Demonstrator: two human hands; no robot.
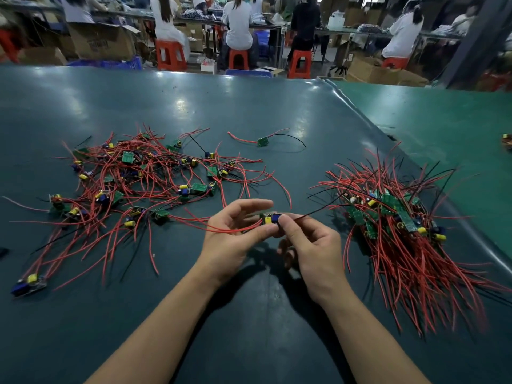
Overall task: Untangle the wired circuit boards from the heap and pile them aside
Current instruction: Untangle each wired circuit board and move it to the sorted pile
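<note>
Green board point(271, 219) lies crosswise betw. both hands.

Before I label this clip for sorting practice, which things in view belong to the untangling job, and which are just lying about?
Job:
- loose heap of green circuit boards with red wires
- neat pile of sorted boards
- small board with yellow and blue parts, pinched by left hand and right hand
- lone wired board

Lying about:
- red plastic stools
- cardboard boxes
- blue crates

Bare mat point(299, 173) between tangled heap point(144, 178) left and sorted pile point(399, 225) right.
</note>
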